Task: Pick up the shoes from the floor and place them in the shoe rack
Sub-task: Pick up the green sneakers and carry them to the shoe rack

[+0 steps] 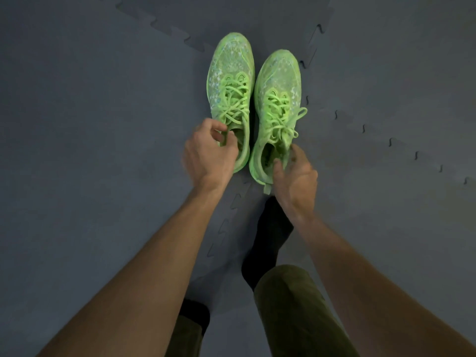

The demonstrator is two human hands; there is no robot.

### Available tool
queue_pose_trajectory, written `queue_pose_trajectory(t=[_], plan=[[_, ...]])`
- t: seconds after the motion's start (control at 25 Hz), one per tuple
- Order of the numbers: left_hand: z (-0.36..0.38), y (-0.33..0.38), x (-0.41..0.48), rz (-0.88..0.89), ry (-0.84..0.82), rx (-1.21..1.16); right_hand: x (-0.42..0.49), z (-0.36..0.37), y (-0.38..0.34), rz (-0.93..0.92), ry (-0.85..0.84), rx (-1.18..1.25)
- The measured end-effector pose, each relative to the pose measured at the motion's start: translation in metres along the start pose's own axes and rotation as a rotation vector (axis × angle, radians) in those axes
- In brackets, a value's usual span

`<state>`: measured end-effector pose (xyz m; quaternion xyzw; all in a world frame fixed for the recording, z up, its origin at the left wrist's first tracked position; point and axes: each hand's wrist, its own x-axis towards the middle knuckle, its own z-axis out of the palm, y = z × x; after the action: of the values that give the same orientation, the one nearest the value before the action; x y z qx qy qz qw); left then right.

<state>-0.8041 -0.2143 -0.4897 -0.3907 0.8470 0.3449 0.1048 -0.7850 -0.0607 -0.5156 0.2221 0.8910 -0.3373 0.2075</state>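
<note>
neon-green speckled shoes (253, 104), grey floor mat (103, 112)

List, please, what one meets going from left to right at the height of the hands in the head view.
Grey floor mat → left hand → left shoe → right shoe → right hand → floor mat again.

Two neon-green shoes sit side by side on grey foam floor mats (103, 124). The left hand (208, 153) pinches the left shoe (230, 99) at its collar; the right hand (296, 176) grips the right shoe (277, 109) at its heel.
</note>
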Motion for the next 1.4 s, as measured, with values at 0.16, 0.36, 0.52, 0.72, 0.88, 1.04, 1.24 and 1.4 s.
queue_pose_trajectory(t=[0.16, 0.36, 0.52, 0.72, 0.88, 1.04, 1.24, 1.4], plan=[[0.002, -0.012, 0.018, -0.072, -0.084, -0.028, -0.010, -0.002, -0.025, -0.141, 0.177, 0.013], [0.010, -0.018, 0.030, -0.087, -0.336, -0.006, 0.020, 0.025, -0.048, 0.163, -0.213, 0.046], [0.004, -0.020, 0.028, -0.048, -0.315, 0.043, 0.006, 0.043, -0.051, 0.016, -0.143, 0.137], [-0.002, -0.040, 0.013, -0.077, -0.306, 0.035, -0.006, 0.051, -0.043, -0.100, -0.060, 0.149], [-0.002, -0.055, 0.012, -0.091, -0.325, -0.016, -0.006, 0.059, -0.048, -0.090, -0.024, -0.007], [-0.011, -0.053, 0.016, -0.106, -0.349, -0.046, -0.012, 0.064, -0.058, -0.101, 0.086, -0.148], [-0.069, -0.088, -0.017, -0.306, -0.207, -0.217, -0.070, 0.071, -0.088, -0.313, -0.030, -0.267], [-0.146, -0.150, -0.067, -0.487, 0.017, -0.457, -0.157, 0.097, -0.128, -0.580, -0.205, -0.401]])
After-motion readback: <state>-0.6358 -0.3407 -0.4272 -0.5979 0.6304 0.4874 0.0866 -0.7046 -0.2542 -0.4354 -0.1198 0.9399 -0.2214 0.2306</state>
